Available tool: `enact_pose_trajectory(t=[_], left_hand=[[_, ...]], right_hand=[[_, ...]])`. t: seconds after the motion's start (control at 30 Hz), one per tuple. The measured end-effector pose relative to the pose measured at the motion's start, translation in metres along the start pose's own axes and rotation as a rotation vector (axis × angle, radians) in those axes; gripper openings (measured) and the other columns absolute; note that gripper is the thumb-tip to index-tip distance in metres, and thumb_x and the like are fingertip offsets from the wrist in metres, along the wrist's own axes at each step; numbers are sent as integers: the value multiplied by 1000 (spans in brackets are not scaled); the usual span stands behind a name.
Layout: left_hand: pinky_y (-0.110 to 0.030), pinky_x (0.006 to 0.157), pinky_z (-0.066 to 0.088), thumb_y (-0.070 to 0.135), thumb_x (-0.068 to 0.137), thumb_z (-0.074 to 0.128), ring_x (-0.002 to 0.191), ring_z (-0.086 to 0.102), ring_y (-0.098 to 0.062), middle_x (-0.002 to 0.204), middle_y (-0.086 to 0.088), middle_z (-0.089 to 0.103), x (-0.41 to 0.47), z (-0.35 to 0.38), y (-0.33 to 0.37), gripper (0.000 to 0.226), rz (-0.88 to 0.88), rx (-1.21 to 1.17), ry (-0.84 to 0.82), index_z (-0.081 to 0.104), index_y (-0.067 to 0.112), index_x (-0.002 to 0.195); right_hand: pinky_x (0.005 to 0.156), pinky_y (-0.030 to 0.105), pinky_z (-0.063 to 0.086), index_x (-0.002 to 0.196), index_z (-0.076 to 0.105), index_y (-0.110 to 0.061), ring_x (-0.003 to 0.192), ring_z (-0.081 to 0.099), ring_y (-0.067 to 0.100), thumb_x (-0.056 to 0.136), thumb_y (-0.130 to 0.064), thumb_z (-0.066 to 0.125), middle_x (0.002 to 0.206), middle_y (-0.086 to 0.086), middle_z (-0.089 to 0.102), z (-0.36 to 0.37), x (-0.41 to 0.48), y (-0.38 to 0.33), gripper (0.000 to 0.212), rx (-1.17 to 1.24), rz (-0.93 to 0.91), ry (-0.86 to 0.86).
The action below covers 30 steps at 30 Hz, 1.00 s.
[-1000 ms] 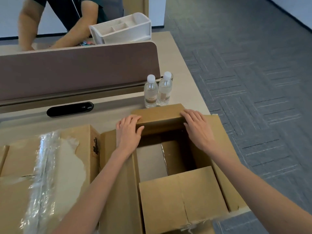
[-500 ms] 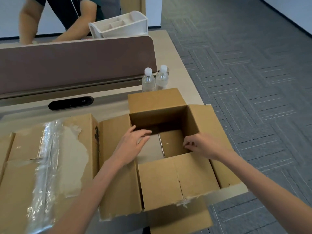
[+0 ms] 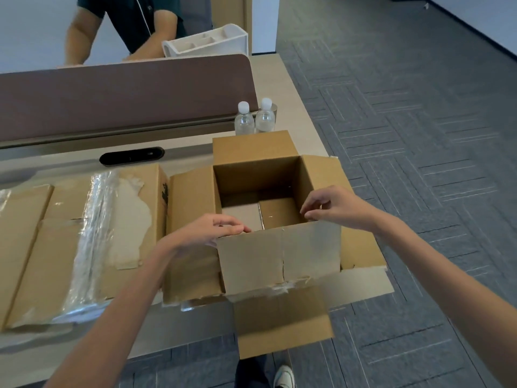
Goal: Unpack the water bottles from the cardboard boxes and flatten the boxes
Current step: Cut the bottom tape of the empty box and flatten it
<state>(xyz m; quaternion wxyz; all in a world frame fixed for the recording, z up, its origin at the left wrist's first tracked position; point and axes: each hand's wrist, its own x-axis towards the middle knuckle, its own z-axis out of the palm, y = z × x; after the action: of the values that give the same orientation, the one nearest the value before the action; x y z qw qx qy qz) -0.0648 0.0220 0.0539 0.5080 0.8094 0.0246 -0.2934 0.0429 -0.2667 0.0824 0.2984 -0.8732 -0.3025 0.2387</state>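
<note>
grey patterned carpet (image 3: 419,135) runs along the right of a pale beige desk (image 3: 291,88), which carries a long brown divider panel (image 3: 126,91) across its far side. an open brown cardboard box (image 3: 257,175) sits at the desk's near right corner, its side flaps folded outward and nothing visible inside but the cardboard bottom. two clear plastic water bottles (image 3: 244,121) with white caps stand upright side by side on the desk, just behind the box's far flap and out of the box.

the left hand (image 3: 212,231) is at the left end of the near flap (image 3: 279,253), fingers bent over its upper edge; the thumb is hidden, so i cannot tell whether it truly grips. the right hand (image 3: 333,207) is at the flap's right end, fingers curled, thumb and forefinger tips pinching the corner.

a second brown cardboard box (image 3: 70,233) lies touching the open one's left flap, closed, with clear tape and a torn pale patch along its top. a black oval cable port (image 3: 131,156) is set in the desk behind it. beyond the divider stands a white compartment tray (image 3: 207,43), and another person's arms (image 3: 81,37) lean there.
</note>
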Motion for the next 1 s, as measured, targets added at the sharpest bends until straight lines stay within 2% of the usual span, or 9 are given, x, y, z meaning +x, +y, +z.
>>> enact_pose_trajectory(t=[0.17,0.23,0.37,0.47,0.57,0.67,0.8,0.93,1.0], left_hand=[[-11,75,50,38,92,56,111,55,3,126,14,58,-19,13,-6,34,-59,-36,-124,61,29,124],[-12,80,46,37,92,62,115,52,1,128,16,55,-23,22,-10,35,-59,-8,-152,59,28,126],[-9,90,43,27,94,63,116,54,-1,127,5,58,-24,44,-21,36,3,66,-136,56,19,129],[-15,95,47,27,92,65,111,58,-1,123,6,61,-25,59,-24,34,20,115,-74,56,25,125],[-22,100,47,33,92,66,112,57,-1,122,10,60,-28,73,-25,34,1,185,-49,56,30,124],[-30,107,43,40,90,67,121,50,-4,133,10,56,-30,87,-28,42,-32,314,-2,54,31,130],[-36,108,40,46,87,68,128,45,-11,140,11,50,-27,105,-33,53,-68,545,83,53,29,134],[-34,103,40,50,94,56,118,54,-16,127,5,63,-27,119,-38,47,-8,784,143,56,24,133],[-32,102,36,49,98,49,118,53,-20,123,1,64,-30,124,-42,45,35,857,195,53,23,134]], right_hand=[[89,25,53,106,68,-20,99,63,10,91,-23,66,102,-5,68,-9,-22,-10,15,65,47,-253],[92,27,52,110,67,-20,101,64,10,91,-23,67,104,-4,70,-10,-29,-11,19,126,69,-333],[93,30,53,119,63,-16,105,64,12,84,-26,66,110,-1,70,-5,-42,-12,36,228,119,-477],[95,31,53,121,61,-13,106,64,16,88,-17,70,113,2,69,8,-47,-7,35,196,171,-541],[98,28,49,123,59,-17,106,61,10,87,-19,72,115,-3,65,25,-53,-2,38,79,205,-556],[97,26,45,127,55,-21,110,55,11,85,-28,74,122,-5,59,44,-59,2,46,-102,206,-519],[94,35,47,131,52,-23,111,53,19,87,-35,68,126,-2,56,70,-66,10,48,-315,212,-445],[74,31,41,124,54,-20,94,53,19,95,-34,57,108,2,59,86,-71,8,33,-501,164,-392],[71,31,40,119,54,-18,91,56,21,99,-34,51,99,2,59,90,-73,7,26,-566,137,-376]])
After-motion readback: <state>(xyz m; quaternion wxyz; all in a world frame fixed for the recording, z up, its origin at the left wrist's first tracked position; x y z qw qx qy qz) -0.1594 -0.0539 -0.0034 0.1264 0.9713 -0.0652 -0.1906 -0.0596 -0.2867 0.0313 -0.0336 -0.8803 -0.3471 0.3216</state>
